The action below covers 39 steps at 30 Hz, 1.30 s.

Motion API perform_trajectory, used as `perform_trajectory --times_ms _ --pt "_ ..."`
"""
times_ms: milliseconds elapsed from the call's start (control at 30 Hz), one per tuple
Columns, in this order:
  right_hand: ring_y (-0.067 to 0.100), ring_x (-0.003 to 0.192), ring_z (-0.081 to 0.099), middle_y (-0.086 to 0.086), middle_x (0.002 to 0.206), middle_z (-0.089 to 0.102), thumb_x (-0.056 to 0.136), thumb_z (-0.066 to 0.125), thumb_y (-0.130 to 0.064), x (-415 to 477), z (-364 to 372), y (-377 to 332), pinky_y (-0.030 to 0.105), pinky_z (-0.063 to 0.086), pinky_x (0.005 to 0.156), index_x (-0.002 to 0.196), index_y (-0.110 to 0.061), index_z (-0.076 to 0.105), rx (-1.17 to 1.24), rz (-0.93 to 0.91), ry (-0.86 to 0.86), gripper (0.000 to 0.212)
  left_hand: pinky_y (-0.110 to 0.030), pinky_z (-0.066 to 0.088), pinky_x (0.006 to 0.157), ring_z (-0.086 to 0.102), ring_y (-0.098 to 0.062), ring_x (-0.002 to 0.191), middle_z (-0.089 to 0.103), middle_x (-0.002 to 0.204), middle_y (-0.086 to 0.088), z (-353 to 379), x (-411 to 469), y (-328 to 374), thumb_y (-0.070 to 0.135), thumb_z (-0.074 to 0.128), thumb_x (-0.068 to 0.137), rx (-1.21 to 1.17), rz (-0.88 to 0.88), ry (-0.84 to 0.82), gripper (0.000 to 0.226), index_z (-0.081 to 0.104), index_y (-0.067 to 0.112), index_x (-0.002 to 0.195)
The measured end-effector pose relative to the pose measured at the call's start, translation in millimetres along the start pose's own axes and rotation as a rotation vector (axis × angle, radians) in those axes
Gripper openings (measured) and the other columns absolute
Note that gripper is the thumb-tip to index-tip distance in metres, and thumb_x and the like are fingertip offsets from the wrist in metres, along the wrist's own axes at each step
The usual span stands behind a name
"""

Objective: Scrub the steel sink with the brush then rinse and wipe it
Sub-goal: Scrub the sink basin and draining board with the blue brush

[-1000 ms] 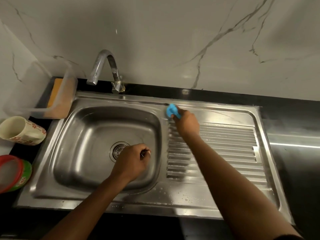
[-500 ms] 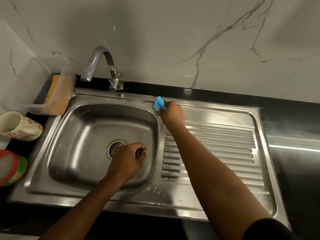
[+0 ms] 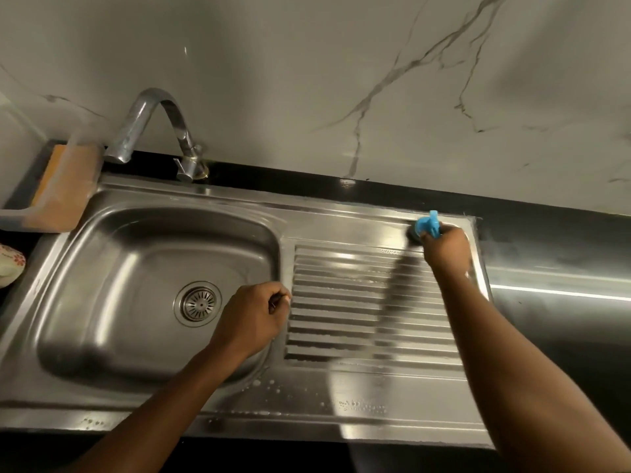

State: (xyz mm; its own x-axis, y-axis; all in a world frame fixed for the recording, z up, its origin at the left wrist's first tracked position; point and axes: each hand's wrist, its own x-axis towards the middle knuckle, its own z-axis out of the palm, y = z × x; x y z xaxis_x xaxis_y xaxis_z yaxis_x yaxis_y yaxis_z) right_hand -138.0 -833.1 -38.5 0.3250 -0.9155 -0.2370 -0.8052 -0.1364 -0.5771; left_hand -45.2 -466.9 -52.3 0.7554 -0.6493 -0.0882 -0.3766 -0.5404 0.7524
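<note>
One view only, the head camera. Steel sink (image 3: 218, 194) with a single basin and ribbed drainboard (image 3: 345, 303), set in a black counter (image 3: 560, 254). Small scrub brush with a blue plastic handle and dark bristle head (image 3: 426, 227) sits at the drainboard's far right corner, bristles on the steel. Right hand (image 3: 448, 250) has its fingers wrapped round the handle from behind. Left hand (image 3: 254, 317) is curled into a fist, nothing visible in it, resting on the ridge between basin and drainboard. Handling, as judged: the brush looks light and rigid with stiff bristles; the stubby handle is the only sensible hold, and it may turn slippery when wet. Beads of water or suds (image 3: 358, 406) on the front rim suggest slick steel. Containers: the basin shows its round drain strainer (image 3: 200, 303) and no standing water that I can see; a clear plastic tub (image 3: 20, 218) at the back left holds an orange-brown sponge-like block (image 3: 63, 186); a floral mug (image 3: 10, 264) is cut off at the left edge, contents unseen. Curved steel tap (image 3: 153, 121), no water running.
</note>
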Motion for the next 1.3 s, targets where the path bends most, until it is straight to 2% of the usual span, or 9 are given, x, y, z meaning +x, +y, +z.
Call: perform_trajectory --times_ms 233,367,467,633,800,900,1033,1167,1300 --pt "0.017 0.096 0.069 0.003 0.11 0.073 0.1 0.066 -0.035 -47 65 -49 0.04 0.06 0.09 0.124 -0.018 0.065 0.039 -0.114 -0.124 0.03 -0.031 0.06 0.068 0.068 -0.002 0.071 0.071 0.078 0.017 23 14 19 0.03 0.067 0.096 0.001 0.02 -0.042 0.009 0.076 0.028 0.095" --pt "0.019 0.102 0.07 0.002 0.118 0.071 0.1 0.066 -0.036 -60 90 -64 0.042 0.06 0.092 0.137 -0.021 0.06 -0.06 -0.256 -0.202 0.04 -0.029 0.06 0.07 0.067 0.0 0.073 0.072 0.082 0.018 41 21 30 0.031 0.067 0.096 0.009 0.024 -0.078 0.011 0.077 0.028 0.1" --pt "0.021 0.104 0.069 0.003 0.118 0.071 0.098 0.068 -0.039 -37 66 -45 0.042 0.059 0.093 0.137 -0.02 0.06 -0.097 -0.242 -0.205 0.044 -0.027 0.059 0.069 0.067 0.0 0.073 0.072 0.081 0.019 48 25 36 0.031 0.067 0.096 0.005 0.037 -0.077 0.011 0.077 0.029 0.098" --pt "0.025 0.087 0.067 0.004 0.097 0.072 0.096 0.07 -0.037 28 -21 30 0.035 0.051 0.074 0.108 -0.018 0.069 -0.121 -0.105 -0.047 0.022 -0.025 0.06 0.072 0.068 0.001 0.076 0.073 0.086 0.019 53 25 39 0.031 0.067 0.096 0.012 0.044 -0.09 0.012 0.077 0.029 0.101" --pt "0.021 0.091 0.064 0.008 0.113 0.073 0.097 0.071 -0.034 45 -43 51 0.035 0.051 0.077 0.128 -0.011 0.066 -0.091 0.003 0.031 0.039 -0.027 0.06 0.072 0.068 -0.001 0.076 0.073 0.085 0.019 56 24 38 0.031 0.067 0.096 -0.005 0.038 -0.055 0.011 0.078 0.029 0.1" --pt "0.017 0.087 0.071 0.0 0.097 0.075 0.097 0.069 -0.039 17 -14 33 0.034 0.058 0.074 0.116 -0.018 0.072 -0.002 -0.137 -0.053 0.029 -0.029 0.061 0.073 0.068 -0.001 0.077 0.072 0.085 0.019 61 24 41 0.03 0.068 0.097 -0.01 0.047 -0.063 0.01 0.077 0.028 0.099" --pt "0.012 0.087 0.067 0.0 0.108 0.071 0.103 0.063 -0.038 -23 13 37 0.029 0.056 0.076 0.139 -0.018 0.061 -0.063 -0.253 -0.15 0.041 -0.029 0.061 0.071 0.069 -0.002 0.076 0.073 0.083 0.019 67 28 45 0.03 0.068 0.097 -0.021 0.051 -0.052 0.01 0.077 0.028 0.099" --pt "0.027 0.094 0.072 0.008 0.105 0.076 0.1 0.066 -0.035 13 -29 71 0.037 0.057 0.078 0.131 -0.018 0.068 -0.104 -0.136 -0.044 0.035 -0.028 0.061 0.073 0.069 -0.001 0.079 0.073 0.088 0.018 68 25 43 0.031 0.067 0.097 -0.033 0.055 -0.047 0.012 0.077 0.027 0.102" --pt "0.021 0.091 0.068 0.008 0.118 0.074 0.1 0.068 -0.034 38 -46 78 0.034 0.052 0.075 0.14 -0.015 0.062 -0.083 -0.062 0.038 0.045 -0.026 0.061 0.072 0.069 0.0 0.078 0.073 0.087 0.019 69 20 40 0.031 0.067 0.097 -0.026 0.048 -0.048 0.011 0.077 0.028 0.102"
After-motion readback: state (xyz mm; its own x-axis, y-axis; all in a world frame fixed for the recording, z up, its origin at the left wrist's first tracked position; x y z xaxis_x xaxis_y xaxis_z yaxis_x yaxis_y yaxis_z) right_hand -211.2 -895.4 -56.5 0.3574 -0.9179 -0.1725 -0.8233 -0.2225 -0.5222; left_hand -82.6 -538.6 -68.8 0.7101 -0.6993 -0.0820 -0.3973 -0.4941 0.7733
